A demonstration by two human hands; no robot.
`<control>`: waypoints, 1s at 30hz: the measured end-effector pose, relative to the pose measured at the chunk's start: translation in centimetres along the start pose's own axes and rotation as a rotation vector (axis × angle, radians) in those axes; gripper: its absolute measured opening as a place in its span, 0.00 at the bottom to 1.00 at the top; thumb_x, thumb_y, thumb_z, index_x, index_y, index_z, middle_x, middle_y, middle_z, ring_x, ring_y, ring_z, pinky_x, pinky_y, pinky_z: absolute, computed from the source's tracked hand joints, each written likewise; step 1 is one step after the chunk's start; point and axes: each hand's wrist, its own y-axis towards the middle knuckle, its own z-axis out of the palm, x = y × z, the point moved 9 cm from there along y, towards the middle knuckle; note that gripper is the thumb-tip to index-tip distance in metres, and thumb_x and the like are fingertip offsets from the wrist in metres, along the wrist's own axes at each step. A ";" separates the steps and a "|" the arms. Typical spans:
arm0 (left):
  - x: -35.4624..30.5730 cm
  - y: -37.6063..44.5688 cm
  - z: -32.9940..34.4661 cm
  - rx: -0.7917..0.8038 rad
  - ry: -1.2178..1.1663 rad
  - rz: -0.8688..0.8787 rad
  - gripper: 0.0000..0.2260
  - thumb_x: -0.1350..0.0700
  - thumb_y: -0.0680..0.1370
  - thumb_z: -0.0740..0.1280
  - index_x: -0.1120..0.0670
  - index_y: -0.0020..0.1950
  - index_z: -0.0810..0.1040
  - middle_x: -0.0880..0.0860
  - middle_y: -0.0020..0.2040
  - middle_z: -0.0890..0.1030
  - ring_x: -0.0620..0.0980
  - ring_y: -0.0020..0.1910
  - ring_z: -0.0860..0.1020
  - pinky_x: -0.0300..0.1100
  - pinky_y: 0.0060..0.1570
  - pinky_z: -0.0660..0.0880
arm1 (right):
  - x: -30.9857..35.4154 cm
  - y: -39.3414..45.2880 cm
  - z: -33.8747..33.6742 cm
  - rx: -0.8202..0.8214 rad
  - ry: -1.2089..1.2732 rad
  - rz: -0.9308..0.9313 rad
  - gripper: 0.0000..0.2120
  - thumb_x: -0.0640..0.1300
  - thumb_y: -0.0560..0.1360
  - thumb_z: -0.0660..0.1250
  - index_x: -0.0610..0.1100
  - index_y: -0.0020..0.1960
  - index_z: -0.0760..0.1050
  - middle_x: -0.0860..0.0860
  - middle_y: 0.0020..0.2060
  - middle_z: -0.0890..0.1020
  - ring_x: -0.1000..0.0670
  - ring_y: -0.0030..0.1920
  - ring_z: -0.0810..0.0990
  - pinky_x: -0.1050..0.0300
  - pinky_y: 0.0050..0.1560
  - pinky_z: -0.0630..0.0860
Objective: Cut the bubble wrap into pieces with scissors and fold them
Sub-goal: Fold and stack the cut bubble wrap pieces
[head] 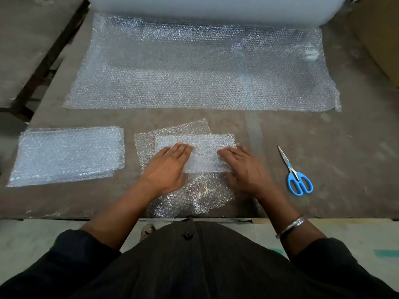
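A cut piece of bubble wrap [194, 190] lies near the table's front edge, with a folded flap [200, 145] doubled over its far half. My left hand [167, 167] and my right hand [244, 167] both press flat on that flap, palms down, fingers together and pointing away. Neither hand grips anything. Blue-handled scissors [295, 175] lie shut on the table to the right of my right hand. To the left rests a folded stack of bubble wrap [69, 154]. A wide unrolled sheet [203, 70] stretches across the far table from the big roll [216, 7].
The brown table [345, 147] ends at its front edge just before my body. A second table surface [32, 39] stands at the far left beyond a gap. A cardboard box [380, 35] sits at the far right. A metal bangle [291, 226] circles my right forearm.
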 end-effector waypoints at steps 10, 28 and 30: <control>2.5 -1.5 -3.1 -0.142 0.001 -0.146 0.35 0.72 0.81 0.62 0.59 0.87 0.56 0.61 0.82 0.68 0.58 0.79 0.71 0.50 0.79 0.64 | 0.7 1.2 -3.8 -0.217 0.005 0.013 0.23 0.24 0.70 0.70 0.33 0.64 0.83 0.34 0.58 0.86 0.34 0.56 0.88 0.37 0.59 0.81; 21.2 -9.6 -13.0 -0.380 0.024 -0.213 0.36 0.77 0.76 0.61 0.56 0.84 0.67 0.62 0.77 0.75 0.69 0.69 0.78 0.61 0.63 0.79 | 14.2 17.4 -9.4 -0.280 0.040 -0.016 0.19 0.39 0.78 0.63 0.44 0.66 0.83 0.39 0.45 0.88 0.34 0.42 0.86 0.45 0.42 0.83; 23.9 -11.1 -13.6 -0.395 0.011 -0.227 0.34 0.76 0.77 0.62 0.57 0.82 0.69 0.64 0.74 0.77 0.69 0.68 0.79 0.63 0.63 0.78 | 16.5 20.2 -9.0 -0.248 0.045 -0.005 0.21 0.39 0.77 0.62 0.46 0.66 0.83 0.39 0.47 0.88 0.33 0.45 0.86 0.43 0.45 0.83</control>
